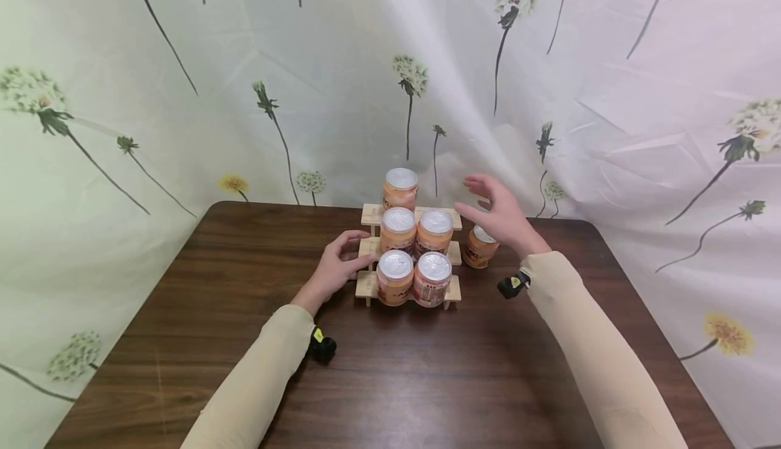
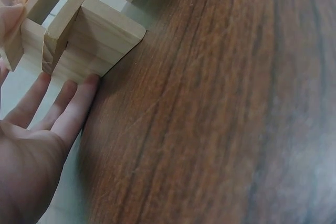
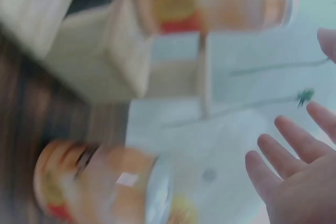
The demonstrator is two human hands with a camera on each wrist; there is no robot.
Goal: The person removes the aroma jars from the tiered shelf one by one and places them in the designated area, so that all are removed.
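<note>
A small three-tier wooden rack [image 1: 369, 214] holds orange-labelled cans with silvery lids: one can [image 1: 400, 191] on the top tier, two cans on the middle tier, two cans on the bottom tier. My left hand [image 1: 334, 267] touches the rack's left end, its thumb by the middle tier; extended fingertips meet the wooden side panel [image 2: 105, 32] in the left wrist view. My right hand [image 1: 502, 213] hovers empty beside the rack's upper right, fingers spread. Below it another orange can [image 1: 480, 248] stands on the table, partly covered by that hand; the blurred right wrist view also shows this can [image 3: 100, 182].
The dark wood table [image 1: 390, 381] reaches back to a pale curtain [image 1: 342, 96] printed with dandelions, close behind the rack. The top tier has bare wood right of its can. A black strap camera sits on each wrist.
</note>
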